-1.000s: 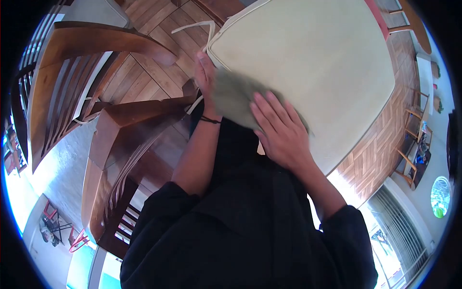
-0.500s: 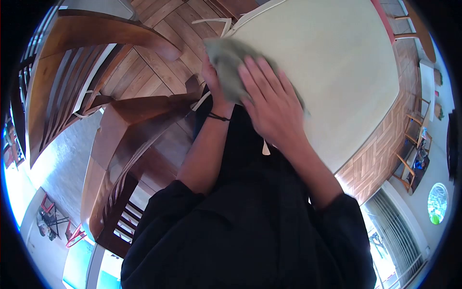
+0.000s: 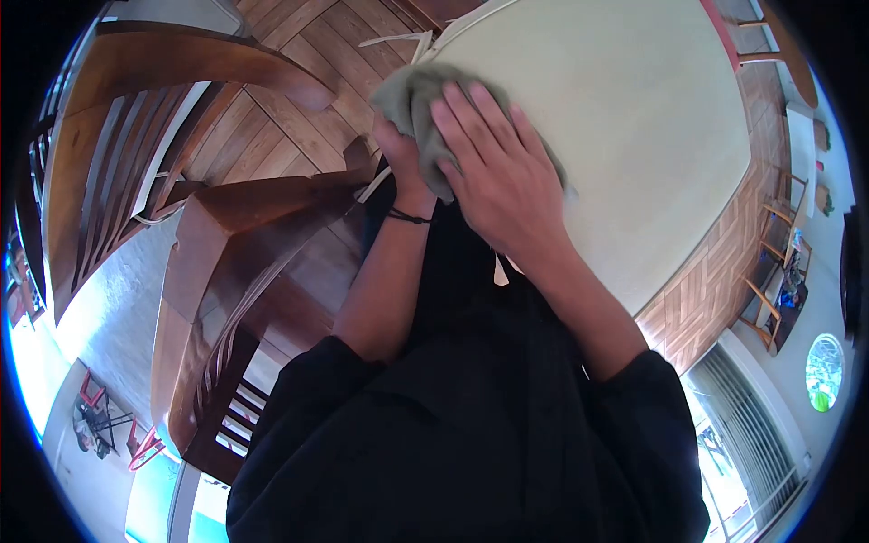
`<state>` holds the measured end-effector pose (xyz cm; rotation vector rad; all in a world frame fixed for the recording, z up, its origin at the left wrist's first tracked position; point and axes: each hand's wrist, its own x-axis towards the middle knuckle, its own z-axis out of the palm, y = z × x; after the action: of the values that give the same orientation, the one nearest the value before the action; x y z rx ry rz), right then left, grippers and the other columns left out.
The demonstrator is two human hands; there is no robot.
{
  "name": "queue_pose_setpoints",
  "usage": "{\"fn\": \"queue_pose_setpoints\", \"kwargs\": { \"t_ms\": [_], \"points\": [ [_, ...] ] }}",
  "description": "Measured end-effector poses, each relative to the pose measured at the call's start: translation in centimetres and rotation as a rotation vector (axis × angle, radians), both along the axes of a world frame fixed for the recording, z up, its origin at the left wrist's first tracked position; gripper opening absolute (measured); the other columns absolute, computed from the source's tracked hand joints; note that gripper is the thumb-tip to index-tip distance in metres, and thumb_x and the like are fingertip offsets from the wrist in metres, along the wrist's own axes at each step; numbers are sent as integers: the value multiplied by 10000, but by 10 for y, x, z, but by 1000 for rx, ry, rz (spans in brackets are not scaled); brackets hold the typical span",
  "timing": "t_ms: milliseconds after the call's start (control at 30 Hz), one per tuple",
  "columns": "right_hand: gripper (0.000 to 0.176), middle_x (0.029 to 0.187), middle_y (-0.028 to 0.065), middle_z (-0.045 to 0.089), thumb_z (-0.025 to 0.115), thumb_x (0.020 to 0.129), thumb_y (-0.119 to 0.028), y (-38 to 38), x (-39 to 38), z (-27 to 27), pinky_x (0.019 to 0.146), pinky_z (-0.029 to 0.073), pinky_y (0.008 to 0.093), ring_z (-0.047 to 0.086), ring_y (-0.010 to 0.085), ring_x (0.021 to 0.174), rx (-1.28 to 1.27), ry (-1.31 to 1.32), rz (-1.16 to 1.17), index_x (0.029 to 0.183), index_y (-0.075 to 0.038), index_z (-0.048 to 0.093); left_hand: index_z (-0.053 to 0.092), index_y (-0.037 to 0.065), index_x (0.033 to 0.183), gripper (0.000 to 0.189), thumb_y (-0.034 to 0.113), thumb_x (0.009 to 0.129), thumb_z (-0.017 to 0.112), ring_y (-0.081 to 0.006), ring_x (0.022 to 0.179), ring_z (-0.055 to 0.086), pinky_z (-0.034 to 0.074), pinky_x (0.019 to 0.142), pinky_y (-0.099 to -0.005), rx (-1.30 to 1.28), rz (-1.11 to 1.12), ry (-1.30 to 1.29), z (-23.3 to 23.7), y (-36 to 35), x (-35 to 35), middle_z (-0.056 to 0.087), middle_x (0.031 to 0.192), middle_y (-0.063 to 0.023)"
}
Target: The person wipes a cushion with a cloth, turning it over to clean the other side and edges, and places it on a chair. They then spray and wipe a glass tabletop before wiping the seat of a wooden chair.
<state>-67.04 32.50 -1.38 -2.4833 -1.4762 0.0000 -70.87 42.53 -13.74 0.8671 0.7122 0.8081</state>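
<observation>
A crumpled grey-green cloth (image 3: 398, 95) lies bunched over the near left edge of a large cream cushion (image 3: 634, 136). My right hand (image 3: 507, 176) rests flat on top of the cloth, its fingers stretched out and a little apart. Partly under the cloth's left side is my left hand (image 3: 398, 154), with a thin black band at the wrist. It grips the cloth there, though most of its fingers are hidden. Pale ties (image 3: 398, 39) hang from the cushion's corner.
Brown wooden chairs with slatted backs (image 3: 195, 59) crowd the left side, one with its curved frame (image 3: 204, 235) close to my left forearm. Wood-patterned tiles (image 3: 281, 100) cover the floor. More chairs (image 3: 769, 308) stand far off at the right by a wall.
Both hands and the cloth have shifted slightly up and left along the cushion's edge. More of the cloth's folds show now, and the view has moved a little.
</observation>
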Motion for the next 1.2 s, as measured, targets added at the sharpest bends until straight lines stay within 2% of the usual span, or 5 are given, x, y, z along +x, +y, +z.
{"fn": "queue_pose_setpoints", "kwargs": {
  "t_ms": [200,300,467,933,1200],
  "points": [
    [602,1546,53,447,652,905,-252,-87,-37,19,1188,284,461,371,249,1458,-243,96,-25,1466,-114,484,561,55,862,413,365,1099,427,-50,667,444,387,607,-247,91,-10,124,20,5,13,500,694,47],
    [576,1515,56,479,646,912,-267,-45,-13,15,1182,291,452,395,233,1439,-139,69,9,1444,-103,498,609,46,1022,372,341,1103,397,-84,790,557,471,714,-264,229,-93,274,2,13,6,614,863,1],
    [507,1464,66,528,606,955,-280,29,8,-4,1170,319,426,435,215,1406,133,-15,3,1413,-80,518,501,32,1371,412,285,1084,350,-171,1183,584,482,1019,-326,-340,-105,-389,-28,10,-3,581,1338,-82],
    [733,1517,6,494,715,779,-166,-293,-121,34,1208,279,412,407,189,1444,-332,226,-315,1474,-155,481,535,2,1277,409,324,1108,348,-233,1076,639,538,912,-353,184,-123,180,14,14,14,621,1224,-140],
    [552,1515,112,482,554,946,-226,-220,-97,12,1223,260,431,405,234,1448,-64,127,-248,1461,-50,460,490,36,1348,357,256,1077,418,-260,1145,613,537,948,-413,263,-132,230,29,10,12,584,1303,-124]
  ]
}}
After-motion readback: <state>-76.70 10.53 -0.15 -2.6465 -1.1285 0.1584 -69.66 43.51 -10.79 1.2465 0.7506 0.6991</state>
